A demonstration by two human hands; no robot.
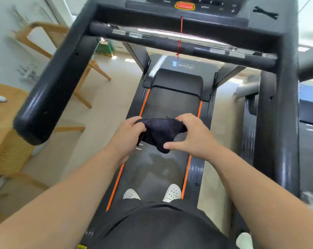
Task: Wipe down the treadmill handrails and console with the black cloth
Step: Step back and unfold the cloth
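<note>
head view | worn on the head | aimed forward and down along the treadmill belt [162, 169] | console [188, 5] cropped at top

Over the dark grey rubber treadmill belt [159, 169]: black ribbed fabric cloth [160, 133], fine rib pattern. Belt edged L & R by thin orange stripes [116, 184]. Left of belt, glossy black plastic handrail [53, 87]. Beyond belt's far end, red oval stop button [184, 5] w/ yellow rim. On belt, white perforated shoes [172, 193], dotted w/ holes.
</note>
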